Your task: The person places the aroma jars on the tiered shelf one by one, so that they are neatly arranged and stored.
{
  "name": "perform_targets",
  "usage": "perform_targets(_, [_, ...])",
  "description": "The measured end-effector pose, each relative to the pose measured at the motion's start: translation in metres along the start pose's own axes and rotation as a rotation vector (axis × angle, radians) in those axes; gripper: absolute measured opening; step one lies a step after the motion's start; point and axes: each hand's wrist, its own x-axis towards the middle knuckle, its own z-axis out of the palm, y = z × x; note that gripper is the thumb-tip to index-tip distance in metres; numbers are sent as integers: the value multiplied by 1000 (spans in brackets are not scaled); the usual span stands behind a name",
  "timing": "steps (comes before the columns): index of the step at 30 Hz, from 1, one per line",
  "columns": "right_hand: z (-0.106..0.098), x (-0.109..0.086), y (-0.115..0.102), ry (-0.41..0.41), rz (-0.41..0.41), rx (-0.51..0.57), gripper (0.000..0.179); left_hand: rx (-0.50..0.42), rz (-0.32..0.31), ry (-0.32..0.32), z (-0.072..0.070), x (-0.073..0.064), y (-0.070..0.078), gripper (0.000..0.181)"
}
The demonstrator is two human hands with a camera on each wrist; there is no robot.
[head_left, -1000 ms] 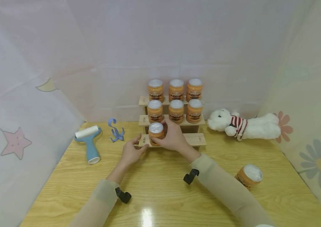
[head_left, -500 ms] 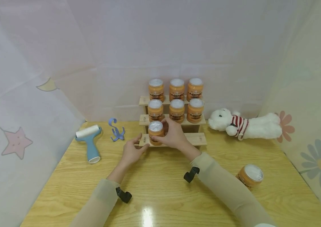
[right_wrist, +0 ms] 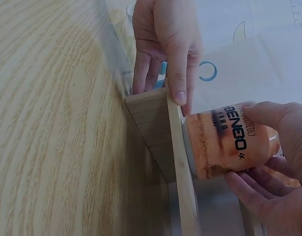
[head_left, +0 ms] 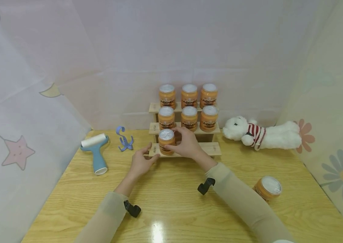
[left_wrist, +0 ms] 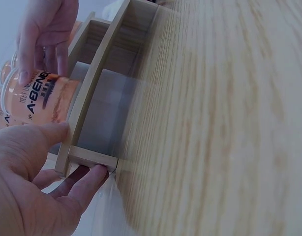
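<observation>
An orange jar (head_left: 166, 143) with a silvery lid and dark lettering stands upright at the left end of the lowest step of a wooden three-step stand (head_left: 209, 148). My right hand (head_left: 188, 143) holds this jar from its right side, thumb on the label side and fingers round the back. In the right wrist view the jar's base (right_wrist: 202, 147) is right at the step board. My left hand (head_left: 141, 162) grips the left end of that step; the left wrist view has its thumb on the board's edge and its fingers against the side support (left_wrist: 94, 158).
Three jars (head_left: 189, 98) line the top step and three more (head_left: 189, 118) the middle one. Another jar (head_left: 267, 189) stands at the table's right. A white plush toy (head_left: 262, 133) lies right of the stand; a purple hook (head_left: 124, 141) and blue lint roller (head_left: 96, 153) lie left.
The jar in my right hand has shifted slightly back on the lowest step, with more of its label showing. My right hand has moved slightly to the right; the left hand stays in place.
</observation>
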Motion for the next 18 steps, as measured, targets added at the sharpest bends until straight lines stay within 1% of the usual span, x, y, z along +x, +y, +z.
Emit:
perform_targets(4, [-9, -3, -1, -36, -8, 15, 67, -9, 12, 3, 1, 0, 0, 76])
perform_targets(7, [-25, -9, -4, -68, -13, 20, 63, -22, 15, -2, 2, 0, 0, 76])
perform_targets(11, [-53, -17, -13, -100, -30, -30, 48, -34, -3, 1, 2, -1, 1, 76])
perform_targets(14, [-77, -18, -22, -114, -62, -51, 37, -39, -15, 7, 2, 0, 0, 77])
perform_targets(18, [-112, -21, -36, -155, -74, -66, 33, -42, -10, 1, 1, 1, -2, 77])
